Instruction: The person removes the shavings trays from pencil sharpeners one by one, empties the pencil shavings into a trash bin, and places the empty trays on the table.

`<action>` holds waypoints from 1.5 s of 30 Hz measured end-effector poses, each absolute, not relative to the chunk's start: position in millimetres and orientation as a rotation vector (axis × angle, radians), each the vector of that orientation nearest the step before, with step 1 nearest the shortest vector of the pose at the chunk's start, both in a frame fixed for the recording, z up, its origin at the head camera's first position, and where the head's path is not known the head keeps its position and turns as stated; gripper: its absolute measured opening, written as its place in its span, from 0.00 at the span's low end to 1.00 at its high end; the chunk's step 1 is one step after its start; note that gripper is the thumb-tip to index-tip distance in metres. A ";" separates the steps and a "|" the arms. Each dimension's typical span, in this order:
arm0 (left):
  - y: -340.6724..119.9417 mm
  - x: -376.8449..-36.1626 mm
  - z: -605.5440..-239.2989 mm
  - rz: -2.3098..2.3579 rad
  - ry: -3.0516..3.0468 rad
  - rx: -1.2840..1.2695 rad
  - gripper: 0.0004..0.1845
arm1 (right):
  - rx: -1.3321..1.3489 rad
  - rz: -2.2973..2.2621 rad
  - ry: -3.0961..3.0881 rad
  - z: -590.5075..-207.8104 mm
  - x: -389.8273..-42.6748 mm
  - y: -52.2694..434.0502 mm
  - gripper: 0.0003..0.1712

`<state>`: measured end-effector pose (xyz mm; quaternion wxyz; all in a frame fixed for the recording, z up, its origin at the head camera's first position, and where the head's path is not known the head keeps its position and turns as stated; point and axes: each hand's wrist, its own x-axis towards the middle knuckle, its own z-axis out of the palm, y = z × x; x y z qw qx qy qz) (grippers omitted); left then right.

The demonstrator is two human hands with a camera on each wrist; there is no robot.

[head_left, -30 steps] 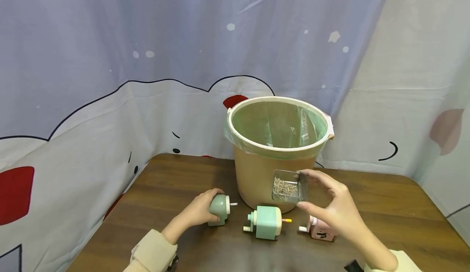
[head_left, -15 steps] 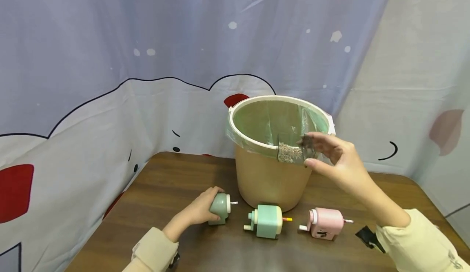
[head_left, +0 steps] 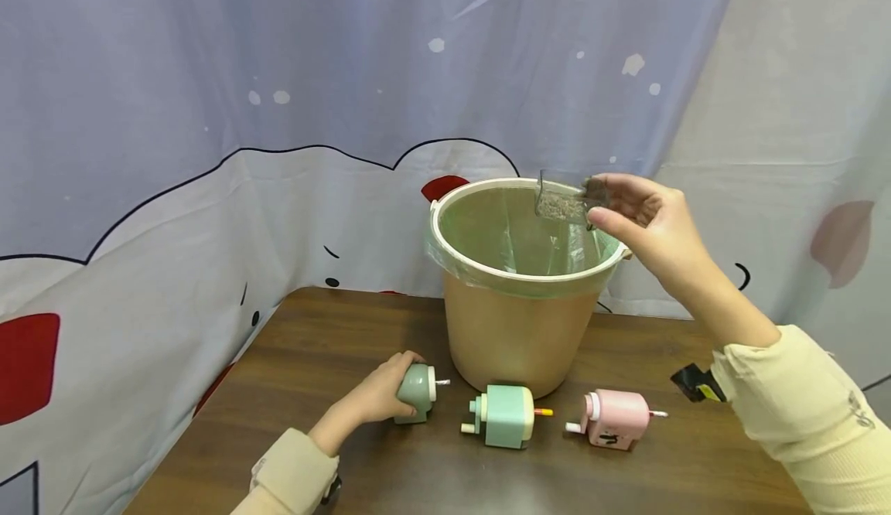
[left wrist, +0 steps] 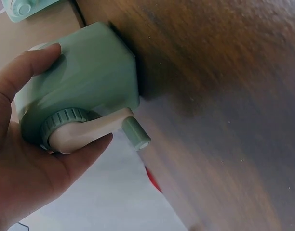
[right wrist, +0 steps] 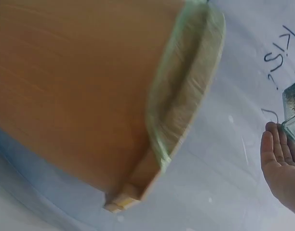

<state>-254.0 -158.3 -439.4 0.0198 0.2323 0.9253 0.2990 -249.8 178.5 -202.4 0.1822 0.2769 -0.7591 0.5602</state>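
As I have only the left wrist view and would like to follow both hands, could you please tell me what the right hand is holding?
Observer: The right hand holds a clear tray between thumb and fingers.
Operator: Thank you; is there anything in it?
Observer: Yes, a layer of pale bits that look like shavings.
Operator: And could you say where it is relative to the bin?
Observer: In the head view, it overlaps the right part of the bin's opening.
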 end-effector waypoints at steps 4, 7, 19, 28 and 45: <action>-158.7 -254.3 -440.3 0.920 2.880 0.729 0.37 | 0.810 1.778 -1.999 -183.3 -263.0 174.7 0.13; -158.6 -254.1 -440.6 0.918 2.880 0.732 0.37 | 0.814 1.866 -1.891 -166.9 -274.1 170.3 0.10; -154.4 -255.3 -442.2 0.927 2.861 0.729 0.36 | 0.838 1.888 -1.810 -120.0 -318.9 160.1 0.07; -152.6 -257.2 -446.0 0.920 2.874 0.712 0.35 | 0.748 1.437 -2.273 -125.4 -342.3 160.3 0.23; -155.8 -259.3 -446.8 0.906 2.880 0.715 0.37 | 0.813 0.818 -2.622 -125.6 -349.3 160.4 0.33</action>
